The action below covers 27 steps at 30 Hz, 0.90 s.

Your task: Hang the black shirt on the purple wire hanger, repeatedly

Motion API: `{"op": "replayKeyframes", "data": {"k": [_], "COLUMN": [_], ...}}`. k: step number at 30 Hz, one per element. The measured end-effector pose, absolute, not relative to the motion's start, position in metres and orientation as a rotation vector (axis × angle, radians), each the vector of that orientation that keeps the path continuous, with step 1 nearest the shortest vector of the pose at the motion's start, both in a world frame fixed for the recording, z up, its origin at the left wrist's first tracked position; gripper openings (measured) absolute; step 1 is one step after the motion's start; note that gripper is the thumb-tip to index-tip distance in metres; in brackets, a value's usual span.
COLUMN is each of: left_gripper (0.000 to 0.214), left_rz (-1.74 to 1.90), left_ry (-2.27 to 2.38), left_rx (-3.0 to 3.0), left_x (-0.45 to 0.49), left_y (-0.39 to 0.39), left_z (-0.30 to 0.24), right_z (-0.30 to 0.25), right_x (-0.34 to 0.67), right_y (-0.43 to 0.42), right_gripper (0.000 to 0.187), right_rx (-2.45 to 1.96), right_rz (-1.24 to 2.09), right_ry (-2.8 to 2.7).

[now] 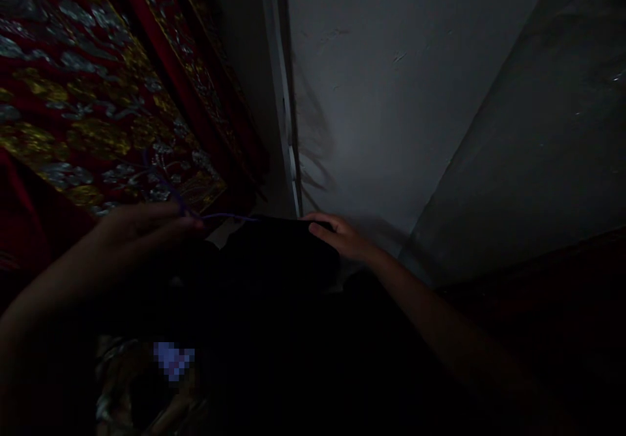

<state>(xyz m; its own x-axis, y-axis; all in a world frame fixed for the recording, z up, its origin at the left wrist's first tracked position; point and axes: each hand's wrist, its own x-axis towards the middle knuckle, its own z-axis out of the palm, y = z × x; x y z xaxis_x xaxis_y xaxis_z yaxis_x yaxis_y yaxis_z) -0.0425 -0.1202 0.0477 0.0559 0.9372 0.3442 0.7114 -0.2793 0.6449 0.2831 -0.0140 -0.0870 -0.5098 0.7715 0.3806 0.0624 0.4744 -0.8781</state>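
Observation:
In the dim light my left hand is raised at the left, thumb and fingers pinched on a thin purple thread. From the fingertips the thread runs right towards the top edge of a black, cloth-like piece. Another length of it hangs up and left of the fingers. My right hand grips the right end of that black piece, thumb on the near side and fingers along its upper edge. Shadow hides the piece's lower part and most details of what lies under it.
Red cloth panels with gold and silver embroidery stand at the left. Ahead is a pale scuffed wall with a narrow vertical strip along its left side. A pixelated patch shows at the lower left, amid dark clutter.

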Motion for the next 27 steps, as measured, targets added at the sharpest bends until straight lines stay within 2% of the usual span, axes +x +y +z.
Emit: {"op": "replayKeyframes", "data": {"k": [3, 7, 11, 12, 17, 23, 27], "left_gripper": [0.024, 0.030, 0.015, 0.013, 0.016, 0.017, 0.017], "left_rz": [1.238, 1.678, 2.141, 2.142, 1.679, 2.018, 2.090], "left_ry": [1.673, 1.602, 1.527, 1.488, 1.374, 1.389, 1.381], "left_rx": [2.055, 2.189, 2.268, 2.298, 2.533, 2.519, 2.537], "left_x": [-0.026, -0.010, 0.003, 0.007, 0.027, 0.037, 0.041], "left_y": [-0.105, -0.084, -0.068, -0.066, -0.054, -0.047, -0.049], "left_z": [0.042, 0.029, 0.008, 0.001, -0.029, -0.039, -0.042], "right_z": [-0.076, -0.046, -0.024, -0.021, -0.019, 0.002, 0.005], "right_x": [0.290, 0.317, 0.339, 0.340, 0.329, 0.320, 0.333], "right_y": [-0.017, 0.008, 0.035, 0.039, 0.041, 0.047, 0.049], "right_gripper": [0.042, 0.053, 0.055, 0.054, 0.048, 0.041, 0.031], "right_rx": [-0.823, -0.891, -0.763, -0.733, -0.646, -0.571, -0.623], "right_rz": [1.006, 0.857, 0.846, 0.844, 0.741, 0.642, 0.633], "right_ry": [-1.605, -1.178, -1.052, -1.048, -1.075, -1.128, -1.089]}}
